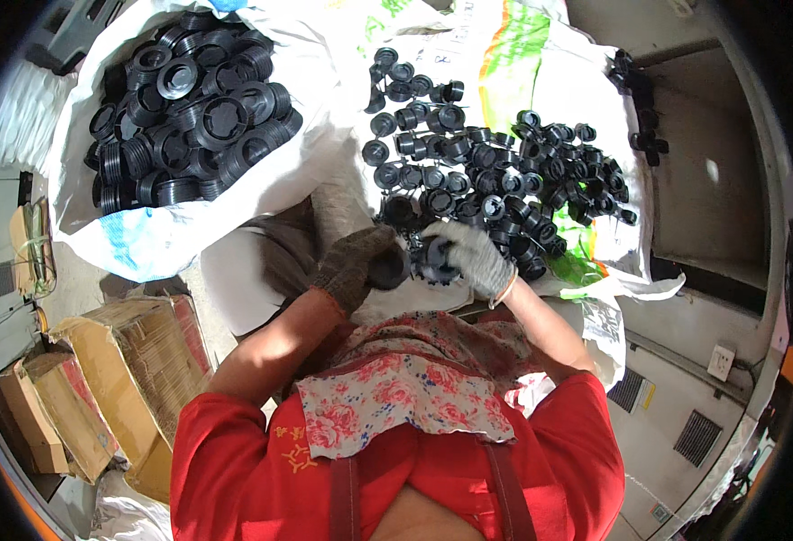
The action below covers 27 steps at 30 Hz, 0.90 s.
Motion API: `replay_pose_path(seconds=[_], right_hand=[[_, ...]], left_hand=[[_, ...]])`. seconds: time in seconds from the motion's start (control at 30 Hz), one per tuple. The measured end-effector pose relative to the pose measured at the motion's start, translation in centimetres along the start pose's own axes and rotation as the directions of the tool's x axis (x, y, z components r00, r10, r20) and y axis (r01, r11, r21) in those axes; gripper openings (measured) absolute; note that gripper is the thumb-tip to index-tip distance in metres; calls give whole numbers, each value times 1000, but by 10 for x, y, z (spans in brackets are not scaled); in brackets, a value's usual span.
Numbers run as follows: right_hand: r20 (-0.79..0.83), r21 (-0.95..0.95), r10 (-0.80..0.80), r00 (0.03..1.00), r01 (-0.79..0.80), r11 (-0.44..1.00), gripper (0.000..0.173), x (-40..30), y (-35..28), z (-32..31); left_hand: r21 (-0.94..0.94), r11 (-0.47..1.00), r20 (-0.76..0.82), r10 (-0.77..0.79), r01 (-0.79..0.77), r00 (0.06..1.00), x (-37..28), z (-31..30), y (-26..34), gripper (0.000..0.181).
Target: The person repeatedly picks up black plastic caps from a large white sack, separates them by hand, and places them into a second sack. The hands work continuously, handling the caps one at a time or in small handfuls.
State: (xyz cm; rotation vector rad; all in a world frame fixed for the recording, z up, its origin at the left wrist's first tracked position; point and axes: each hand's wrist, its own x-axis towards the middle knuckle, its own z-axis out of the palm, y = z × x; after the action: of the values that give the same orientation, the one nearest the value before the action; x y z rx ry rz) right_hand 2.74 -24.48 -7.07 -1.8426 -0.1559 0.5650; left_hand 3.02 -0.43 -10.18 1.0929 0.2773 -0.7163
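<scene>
My left hand (354, 260), in a dark grey knitted glove, grips a round black plastic cap (391, 268) by its side. To its right is my right hand (477, 257), in a pale grey knitted glove and blurred. Its fingers curl around another black plastic part (439, 260), whose shape is partly hidden by the hand. Just beyond both hands, many small black plastic caps with thin stems (440, 201) lie spread on a white woven sack (579, 81) with green and orange print.
An open white woven sack (308, 155) at the left holds a heap of ribbed black plastic plugs (224, 122). Cardboard boxes (146, 365) stand on the floor at lower left. More black caps (646, 122) hang at the sack's right edge. A wall socket (721, 362) is at right.
</scene>
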Motion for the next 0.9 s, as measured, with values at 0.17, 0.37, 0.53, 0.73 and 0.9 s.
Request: replay_pose_path(seconds=[0.17,0.37,0.53,0.73,0.9], right_hand=[[116,-783,-239,964,236,576,65,-35,-64,12],[290,-926,-431,855,364,98,36,-42,-66,31],[333,-529,-321,887,457,715,8,-58,-73,23],[626,606,-219,749,-290,740,31,-81,-36,3],[-109,567,-269,957,282,774,34,-44,-96,12]], left_hand=[[171,985,-144,-12,37,989,-36,39,18,27],[-71,996,155,62,-51,986,-51,39,-2,30],[625,270,594,444,-733,671,-80,43,33,34],[299,-283,842,528,-911,111,-87,39,89,45],[705,393,482,345,-590,806,-79,18,73,40]])
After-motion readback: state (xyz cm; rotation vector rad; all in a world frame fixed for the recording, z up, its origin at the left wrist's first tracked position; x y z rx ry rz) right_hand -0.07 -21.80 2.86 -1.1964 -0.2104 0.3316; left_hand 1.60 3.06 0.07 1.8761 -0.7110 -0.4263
